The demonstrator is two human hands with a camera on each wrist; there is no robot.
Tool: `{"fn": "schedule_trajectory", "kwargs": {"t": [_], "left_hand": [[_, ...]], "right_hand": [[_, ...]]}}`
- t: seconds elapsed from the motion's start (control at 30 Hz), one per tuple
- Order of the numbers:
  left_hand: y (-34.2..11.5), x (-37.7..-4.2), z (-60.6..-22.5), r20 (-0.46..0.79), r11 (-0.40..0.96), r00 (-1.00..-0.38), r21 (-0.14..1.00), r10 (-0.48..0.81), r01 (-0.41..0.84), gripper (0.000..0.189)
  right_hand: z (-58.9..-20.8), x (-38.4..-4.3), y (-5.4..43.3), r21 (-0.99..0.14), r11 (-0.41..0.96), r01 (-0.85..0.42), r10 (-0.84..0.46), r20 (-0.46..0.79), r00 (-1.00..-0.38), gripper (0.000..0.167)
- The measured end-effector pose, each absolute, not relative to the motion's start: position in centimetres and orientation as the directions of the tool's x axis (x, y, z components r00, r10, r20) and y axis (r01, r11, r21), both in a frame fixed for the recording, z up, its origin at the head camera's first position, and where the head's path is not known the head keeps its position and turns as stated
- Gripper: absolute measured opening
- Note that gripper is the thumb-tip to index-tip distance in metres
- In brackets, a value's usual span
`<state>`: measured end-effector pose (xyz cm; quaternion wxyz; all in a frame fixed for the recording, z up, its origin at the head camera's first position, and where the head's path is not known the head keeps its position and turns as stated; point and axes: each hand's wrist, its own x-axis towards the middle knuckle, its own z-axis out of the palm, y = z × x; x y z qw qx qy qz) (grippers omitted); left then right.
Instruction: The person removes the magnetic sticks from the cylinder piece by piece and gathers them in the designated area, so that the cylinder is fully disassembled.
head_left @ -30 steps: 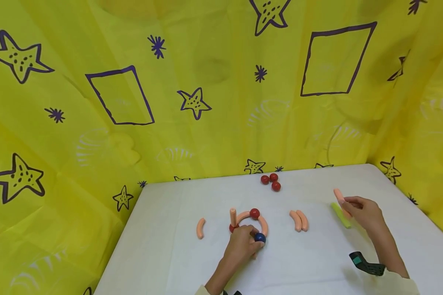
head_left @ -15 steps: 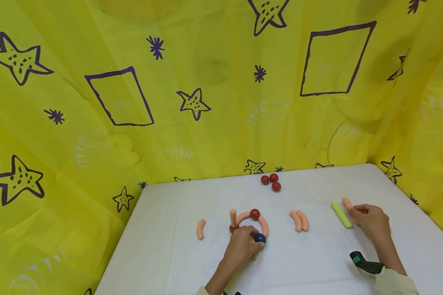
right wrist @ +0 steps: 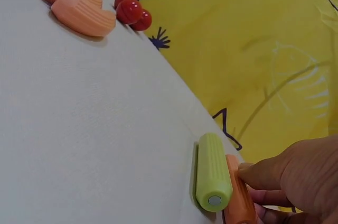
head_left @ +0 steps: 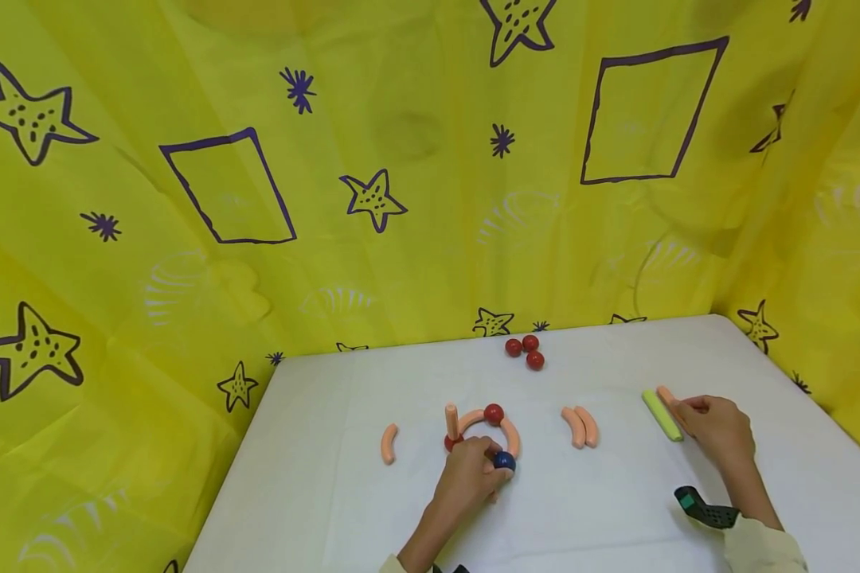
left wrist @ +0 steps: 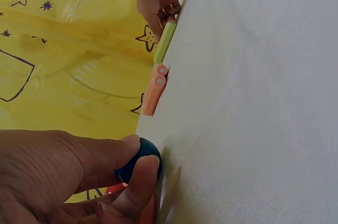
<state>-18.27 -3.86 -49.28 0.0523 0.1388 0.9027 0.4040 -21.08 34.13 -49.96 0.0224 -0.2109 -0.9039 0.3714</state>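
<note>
My left hand [head_left: 464, 476] pinches a dark blue ball [head_left: 504, 461] between thumb and finger, at the near side of a ring of curved peach sticks [head_left: 511, 436] and red balls [head_left: 494, 413]. A straight peach stick [head_left: 452, 420] stands upright on the ring's left red ball [head_left: 451, 442]. The ring's near part is hidden behind this hand. Over at the right, my right hand [head_left: 718, 430] grips another straight peach stick [right wrist: 238, 195] by its side. That stick lies alongside a light green stick [right wrist: 213, 168], which shows a silver disc in its end.
Two curved peach sticks [head_left: 579, 427] lie side by side between the hands. A single curved one [head_left: 388, 443] rests left of the ring. Three red balls [head_left: 534, 360] cluster near the back edge of the white table [head_left: 315, 493], before a yellow curtain [head_left: 430, 263].
The right hand has lowered its peach stick from over the green one and set it alongside, to the right. My left hand stays on the blue ball.
</note>
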Motion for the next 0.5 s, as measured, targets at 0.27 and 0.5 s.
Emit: {"fn": "schedule_trajectory", "kwargs": {"t": [0.27, 0.5], "left_hand": [[-3.89, -18.23, -49.26, 0.025, 0.632, -0.955, 0.744, 0.297, 0.216, 0.026], [-3.92, -18.30, -49.25, 0.022, 0.636, -0.954, 0.740, 0.300, 0.217, 0.026]], "right_hand": [[-49.71, -21.13, 33.63, -0.671, 0.649, 0.359, 0.388, -0.113, -0.915, 0.057], [-49.54, -21.09, 33.50, -0.679, 0.640, 0.361, 0.380, -0.129, -0.916, 0.056]]}}
